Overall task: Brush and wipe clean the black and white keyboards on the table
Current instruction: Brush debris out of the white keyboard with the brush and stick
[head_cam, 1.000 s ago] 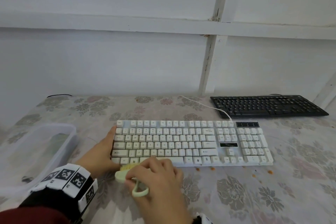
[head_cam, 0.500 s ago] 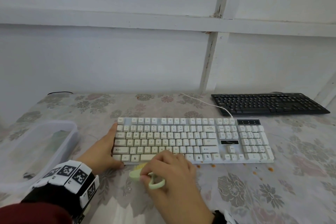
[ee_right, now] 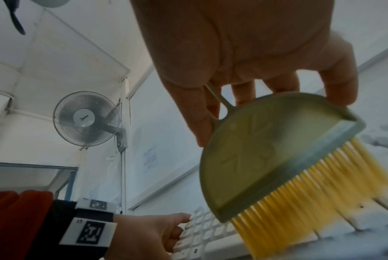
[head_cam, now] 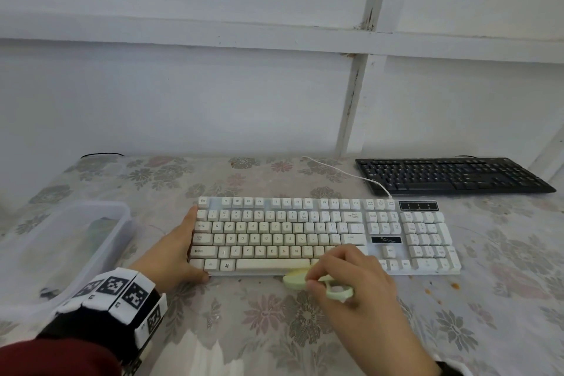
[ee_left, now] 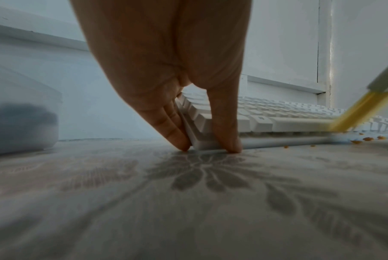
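A: The right hand [head_cam: 357, 278] is on the move. A second ago it sat near the left end of the white keyboard [head_cam: 323, 235], below the bottom-row keys left of the space bar.

B: And now it's past the right end of the space bar, carrying the pale green brush [head_cam: 317, 284] rightwards along the front edge the whole way.

A: Half a second back it was about midway, under the space bar.

B: Right, so a steady sideways sweep. The yellow bristles [ee_right: 299, 202] now meet the front edge there, blurred in the wrist views.
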Demonstrator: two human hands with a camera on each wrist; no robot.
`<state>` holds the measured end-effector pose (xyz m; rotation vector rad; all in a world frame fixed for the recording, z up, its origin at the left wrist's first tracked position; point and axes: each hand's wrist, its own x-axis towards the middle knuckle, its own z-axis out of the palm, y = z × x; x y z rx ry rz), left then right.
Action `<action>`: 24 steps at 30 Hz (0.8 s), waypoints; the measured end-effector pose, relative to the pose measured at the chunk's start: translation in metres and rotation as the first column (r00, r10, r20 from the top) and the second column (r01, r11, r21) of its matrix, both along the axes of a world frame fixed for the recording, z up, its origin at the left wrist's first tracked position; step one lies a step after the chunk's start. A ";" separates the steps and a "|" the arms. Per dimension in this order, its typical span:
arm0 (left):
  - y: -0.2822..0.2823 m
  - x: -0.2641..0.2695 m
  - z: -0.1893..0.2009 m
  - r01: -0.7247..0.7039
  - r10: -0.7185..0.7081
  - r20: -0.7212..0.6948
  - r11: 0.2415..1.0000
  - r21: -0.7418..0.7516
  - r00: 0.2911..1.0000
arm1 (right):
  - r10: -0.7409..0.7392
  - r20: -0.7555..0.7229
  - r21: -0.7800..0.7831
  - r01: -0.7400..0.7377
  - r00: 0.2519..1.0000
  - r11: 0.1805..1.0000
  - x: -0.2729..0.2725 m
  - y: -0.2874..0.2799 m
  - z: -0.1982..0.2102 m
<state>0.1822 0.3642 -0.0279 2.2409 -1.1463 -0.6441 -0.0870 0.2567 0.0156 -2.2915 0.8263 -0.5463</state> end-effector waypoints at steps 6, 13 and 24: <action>0.001 -0.003 0.003 0.002 -0.002 0.012 1.000 0.010 1.000 | 0.032 0.078 0.033 -0.035 0.996 0.999 -0.004 -0.009 -0.006; 0.001 -0.003 0.003 -0.002 0.002 0.010 1.000 -0.002 1.000 | -0.040 0.092 0.002 0.040 0.995 0.999 -0.032 -0.036 -0.005; 0.000 -0.008 0.009 -0.010 0.010 0.033 1.000 -0.004 0.999 | -0.148 0.108 -0.021 0.151 0.983 0.988 -0.055 -0.053 -0.004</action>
